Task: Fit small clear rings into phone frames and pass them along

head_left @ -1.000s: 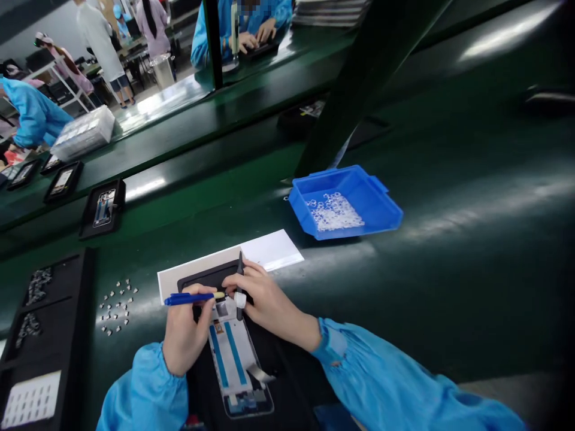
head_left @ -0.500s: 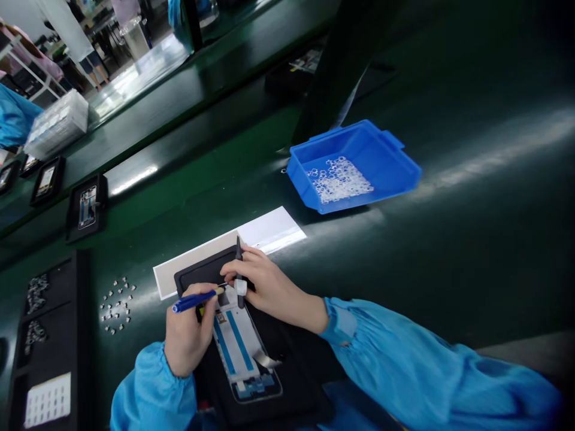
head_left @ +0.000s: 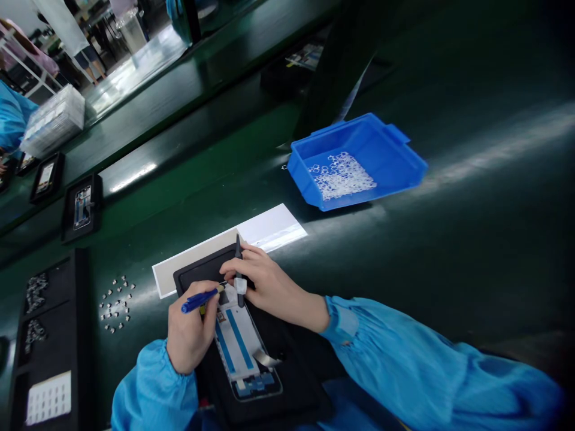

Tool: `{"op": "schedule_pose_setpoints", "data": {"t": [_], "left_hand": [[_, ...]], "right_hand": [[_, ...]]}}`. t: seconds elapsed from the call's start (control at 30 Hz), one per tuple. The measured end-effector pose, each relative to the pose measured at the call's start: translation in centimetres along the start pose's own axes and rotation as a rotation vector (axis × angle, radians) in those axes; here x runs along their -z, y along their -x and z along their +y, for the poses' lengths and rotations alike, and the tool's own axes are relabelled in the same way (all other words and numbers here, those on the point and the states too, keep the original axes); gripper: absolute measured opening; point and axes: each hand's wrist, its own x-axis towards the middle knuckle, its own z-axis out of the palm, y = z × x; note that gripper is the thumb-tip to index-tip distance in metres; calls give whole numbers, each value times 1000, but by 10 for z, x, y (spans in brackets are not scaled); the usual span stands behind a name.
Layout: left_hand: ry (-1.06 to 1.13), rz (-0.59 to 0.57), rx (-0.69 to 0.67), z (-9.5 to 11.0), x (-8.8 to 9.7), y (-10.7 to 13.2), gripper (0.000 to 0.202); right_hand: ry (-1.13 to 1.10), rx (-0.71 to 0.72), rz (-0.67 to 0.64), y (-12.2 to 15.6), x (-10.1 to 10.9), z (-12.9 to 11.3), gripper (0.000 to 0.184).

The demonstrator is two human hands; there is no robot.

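In the head view, my left hand (head_left: 191, 329) is closed around a blue pen-like tool (head_left: 197, 301), its pale tip aimed at the top of an opened phone body (head_left: 245, 341). Dark tweezers (head_left: 238, 254) with a white wrap are held in my right hand (head_left: 274, 290), over the same end of the phone. Fingers of both hands partly cover that end, so the contact there is hidden. Blue strips run along the phone's pale middle, and a loose silvery flap sticks out near its lower right. Beneath the phone lies a black tray (head_left: 291, 383).
A white card (head_left: 274, 224) lies behind the tray. Further back sits a blue bin (head_left: 395, 161) of small clear rings. Leftward are scattered tiny metal parts (head_left: 117, 305), a black parts box (head_left: 49, 353) and other phone trays (head_left: 81, 206). A co-worker's blue sleeve (head_left: 13, 117) shows far left.
The back end of the blue tool has swung slightly right, with my left hand tilting a little. My right hand and the phone stay nearly still; the camera view shifts slightly.
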Motion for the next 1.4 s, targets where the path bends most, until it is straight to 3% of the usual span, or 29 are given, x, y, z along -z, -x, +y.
{"op": "schedule_pose_setpoints", "data": {"t": [1.1,1.4], "left_hand": [[-127,-29,-172,5,-2,-5,18],[-188,-37,-166,8,2,-17,9]], "right_hand": [[1,7,19,2,-3,2,44],[44,-28,-27,0,-2,2,45]]}}
